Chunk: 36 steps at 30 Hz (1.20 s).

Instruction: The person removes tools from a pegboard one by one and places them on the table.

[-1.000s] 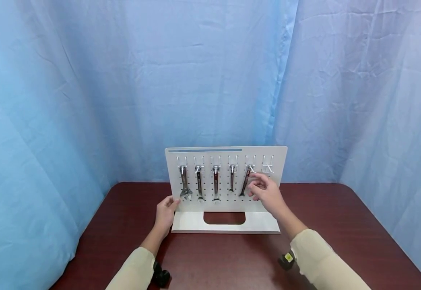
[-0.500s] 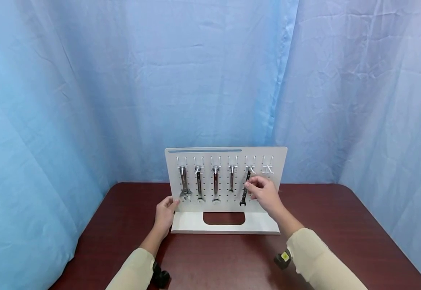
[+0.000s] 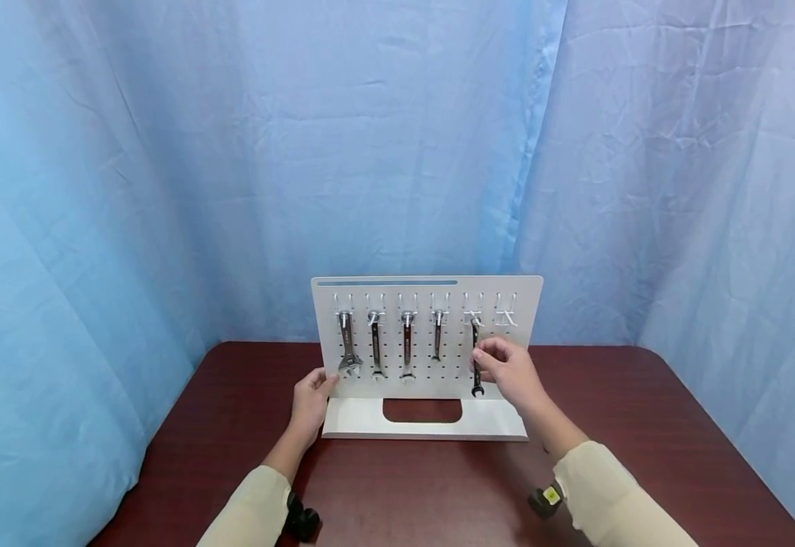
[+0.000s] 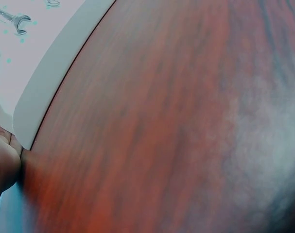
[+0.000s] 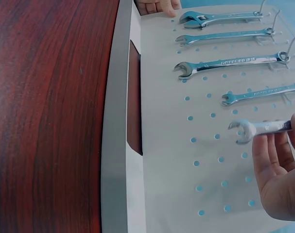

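Tabletop (image 3: 397,486): dark red wood, rounded at its far corners; it carries the pegboard toward its far edge, about midway between those corners.
Pegboard (image 3: 425,388): white, upright, facing me, with a row of hooks along its upper part and its base reaching over the tabletop toward my near edge.
Base (image 3: 356,418): flat, with a rounded cut-out through which the tabletop shows.
Left hand (image 3: 311,399): gripping the pegboard low on its left edge, thumb on the front face; it has no tool, and the whole hanging row lies between it and my other hand.
Right hand (image 3: 512,372): pinching the fifth wrench from the left between thumb and fingers, coming in from the pegboard's right edge; plainly the nearer of my hands to that tool.
Adjustable wrench (image 3: 347,342): first in the row, nearest the pegboard's left edge, head down, just above my left thumb.
Three combination wrenches (image 3: 376,349): second, third and fourth in the row, hanging well apart from my grip.
Fifth wrench (image 5: 263,127): before the pegboard's right half, long axis nearly upright, forked end down toward the base, upper end at the fifth hook.
Fifth hook (image 3: 473,317): juts from the pegboard toward me. I judge that everything turns on how the upper end sits against it; whether it's round the hook or clear, I can't tell.
Sixth hook (image 3: 506,317): bare, nearest the pegboard's right edge, up and right of the fifth wrench.
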Tool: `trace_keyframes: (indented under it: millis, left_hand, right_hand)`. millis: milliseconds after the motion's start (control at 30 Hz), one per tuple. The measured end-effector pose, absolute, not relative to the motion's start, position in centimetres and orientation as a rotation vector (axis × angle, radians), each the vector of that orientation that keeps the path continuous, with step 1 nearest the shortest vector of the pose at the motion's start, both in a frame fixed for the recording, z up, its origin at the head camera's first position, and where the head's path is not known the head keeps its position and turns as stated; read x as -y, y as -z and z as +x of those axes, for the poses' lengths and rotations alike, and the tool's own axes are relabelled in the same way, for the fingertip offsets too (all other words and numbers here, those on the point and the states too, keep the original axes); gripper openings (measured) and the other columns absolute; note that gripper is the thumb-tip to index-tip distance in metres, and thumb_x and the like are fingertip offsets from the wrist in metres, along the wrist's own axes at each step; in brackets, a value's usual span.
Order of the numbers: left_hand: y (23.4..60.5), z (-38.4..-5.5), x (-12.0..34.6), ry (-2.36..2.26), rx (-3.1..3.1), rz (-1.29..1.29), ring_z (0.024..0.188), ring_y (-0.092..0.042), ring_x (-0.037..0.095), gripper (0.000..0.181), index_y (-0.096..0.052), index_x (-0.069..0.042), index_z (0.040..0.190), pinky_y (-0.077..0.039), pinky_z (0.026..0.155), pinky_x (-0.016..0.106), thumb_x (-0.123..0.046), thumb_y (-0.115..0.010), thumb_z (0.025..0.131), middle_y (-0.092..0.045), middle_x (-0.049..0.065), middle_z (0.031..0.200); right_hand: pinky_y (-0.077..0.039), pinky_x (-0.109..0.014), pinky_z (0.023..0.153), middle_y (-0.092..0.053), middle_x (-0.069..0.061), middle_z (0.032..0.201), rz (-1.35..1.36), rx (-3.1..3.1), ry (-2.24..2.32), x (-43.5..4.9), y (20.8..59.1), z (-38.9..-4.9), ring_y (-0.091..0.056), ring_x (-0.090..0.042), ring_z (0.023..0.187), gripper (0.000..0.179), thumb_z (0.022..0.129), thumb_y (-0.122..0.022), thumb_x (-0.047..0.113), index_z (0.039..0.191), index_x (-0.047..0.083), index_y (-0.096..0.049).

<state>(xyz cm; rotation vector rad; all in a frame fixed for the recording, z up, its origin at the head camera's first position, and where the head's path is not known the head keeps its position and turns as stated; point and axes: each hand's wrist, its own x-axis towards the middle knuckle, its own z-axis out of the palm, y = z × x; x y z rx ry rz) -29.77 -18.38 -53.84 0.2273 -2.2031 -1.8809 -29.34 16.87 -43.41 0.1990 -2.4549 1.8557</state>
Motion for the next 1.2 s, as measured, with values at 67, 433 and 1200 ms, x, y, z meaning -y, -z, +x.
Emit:
trace_keyframes:
  millis: [67, 433, 1200]
  left_hand:
    - [53.9, -29.8, 18.4, 1.883, 2.204, 0.223, 0.087, -0.048, 0.022, 0.017, -0.067, -0.004, 0.102, -0.04, 0.075, 0.034, -0.021, -0.065, 0.101, -0.06, 0.009, 0.091]
    - [53.7, -29.8, 18.2, 1.884, 2.205, 0.215, 0.088, -0.049, 0.023, 0.018, -0.067, -0.003, 0.102, -0.04, 0.077, 0.035, -0.021, -0.065, 0.101, -0.061, 0.009, 0.091]
    - [53.6, -29.5, 18.3, 1.872, 2.211, 0.215, 0.076, -0.044, 0.021, 0.021, -0.06, -0.004, 0.091, -0.038, 0.066, 0.031, -0.021, -0.063, 0.102, -0.049, 0.007, 0.08]
  right_hand:
    - [-0.058, -0.042, 0.08, -0.062, -0.01, 0.094, 0.203, 2.458, -1.857, -17.1, 43.3, -29.1, -0.061, -0.018, 0.087, 0.023, 0.1, -0.067, 0.019, 0.108, -0.002, -0.065]
    - [-0.059, -0.035, 0.073, -0.063, -0.012, 0.094, 0.26, 2.448, -1.866, -17.9, 42.8, -27.5, -0.061, -0.017, 0.084, 0.027, 0.1, -0.067, 0.017, 0.112, -0.007, -0.064]
    - [-0.059, -0.035, 0.069, -0.064, -0.011, 0.089, 0.321, 2.382, -1.973, -18.4, 40.8, -24.2, -0.064, -0.017, 0.079, 0.021, 0.097, -0.069, 0.013, 0.105, -0.006, -0.065]
